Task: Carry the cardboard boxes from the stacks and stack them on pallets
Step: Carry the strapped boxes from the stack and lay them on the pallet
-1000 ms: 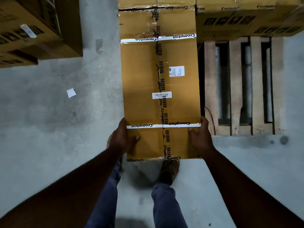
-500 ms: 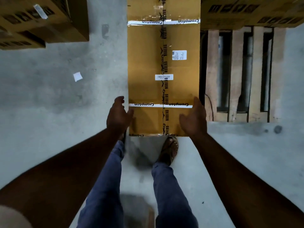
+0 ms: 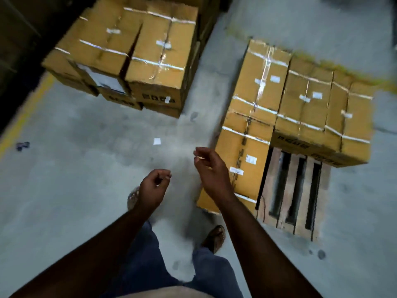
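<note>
Cardboard boxes: four tops counted on the wooden pallet, one long box along its left edge, three more side by side across the far end. Near right part of pallet showed bare slats. Separate stack sat upper left, two boxes across on top, more layers under; exact count unclear from blur. Concrete floor lay open between stack and pallet, one paper scrap on it. Left hand and right hand both held nothing, grip loose, fingers relaxed.
</note>
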Motion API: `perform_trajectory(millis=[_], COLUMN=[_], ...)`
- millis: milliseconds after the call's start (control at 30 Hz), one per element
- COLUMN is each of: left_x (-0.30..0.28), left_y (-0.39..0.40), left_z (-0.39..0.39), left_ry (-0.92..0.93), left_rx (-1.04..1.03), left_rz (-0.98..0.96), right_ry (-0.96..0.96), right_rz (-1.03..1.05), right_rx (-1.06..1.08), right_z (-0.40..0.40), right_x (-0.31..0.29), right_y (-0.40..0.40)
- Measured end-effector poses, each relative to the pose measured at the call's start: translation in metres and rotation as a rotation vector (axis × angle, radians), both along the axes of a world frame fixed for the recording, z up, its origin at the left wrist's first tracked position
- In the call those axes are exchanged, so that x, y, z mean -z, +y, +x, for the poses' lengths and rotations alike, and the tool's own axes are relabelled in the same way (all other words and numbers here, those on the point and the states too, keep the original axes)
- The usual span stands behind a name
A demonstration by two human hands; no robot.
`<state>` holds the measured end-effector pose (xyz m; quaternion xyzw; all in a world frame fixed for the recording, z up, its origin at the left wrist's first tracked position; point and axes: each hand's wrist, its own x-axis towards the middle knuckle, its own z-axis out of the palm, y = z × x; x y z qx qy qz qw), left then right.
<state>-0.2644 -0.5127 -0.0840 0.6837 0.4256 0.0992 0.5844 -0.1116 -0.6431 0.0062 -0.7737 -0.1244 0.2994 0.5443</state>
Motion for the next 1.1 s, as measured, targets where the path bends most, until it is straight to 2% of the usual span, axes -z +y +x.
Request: perform_trajectory(millis=[300,500,667,900,1000,1100], left_x=[-0.049,-0.077,-0.073,-0.002,0.049,0.113], left_y=[0.234,0.341,0.395,0.465,0.494,0.528], left_z=[-0.037,-0.004,0.067,0.219,0.293,0.363], left_ry=[-0.039,0.034,0.092,0.198,0.306,0.377], left_rx=[-0.096,-0.042,0.056,0.158,0.211,0.234], left_rz=[0.004,-0.049,-0.038,0.005,0.041,0.087], right_ry=[-0.013,0.114,0.177,0.241,0.280,0.106], right_rz=[-0.071,-0.032,-0.074,-0.054,-0.019,-0.127], right_rx=[-0.062,0.030,0.110,0.175,-0.011,-0.166], right_z=[-0.022,-0.017,0.040,0.175,0.239,0.301], right_x=[-0.026,-0.030,0.001,0.084,0.140,0.203], right_y=[0.222,0.284,0.320,0.407,0.445,0.480])
